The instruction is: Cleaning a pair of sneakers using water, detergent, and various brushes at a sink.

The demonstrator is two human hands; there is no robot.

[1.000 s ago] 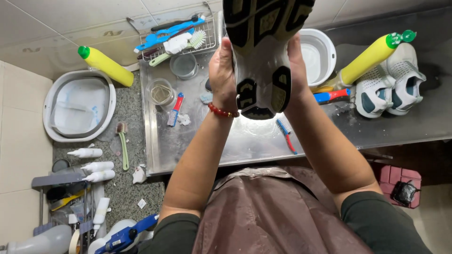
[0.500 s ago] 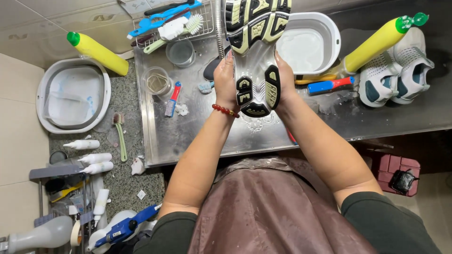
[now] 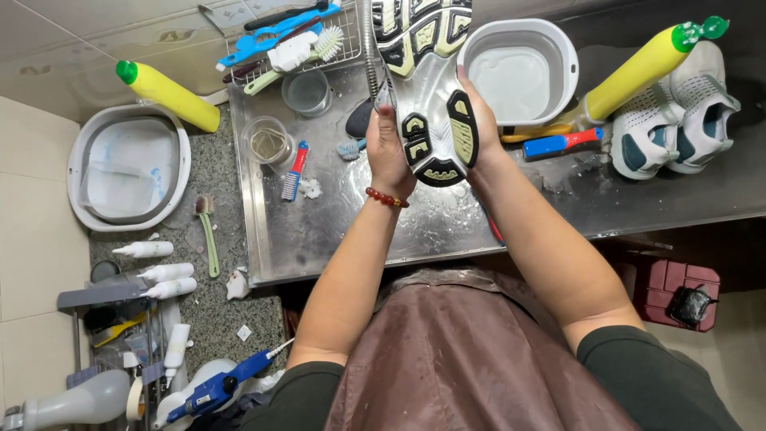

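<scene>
Over steel sink [image 3: 319, 231]: shoe [image 3: 427, 88] sole-up, clamped between left hand [image 3: 388, 148], right hand [image 3: 477, 120] fingers.

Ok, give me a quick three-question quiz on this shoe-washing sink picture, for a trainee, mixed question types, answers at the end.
1. True or false: the sneaker is held sole-up, facing the camera.
2. Which wrist wears the red bead bracelet? A) left B) right
3. Fill in: the white pair of sneakers sits to the person's ____ on the steel counter.

Key:
1. True. Left hand and right hand grip its sides.
2. A.
3. Right, beside a yellow bottle.
</scene>
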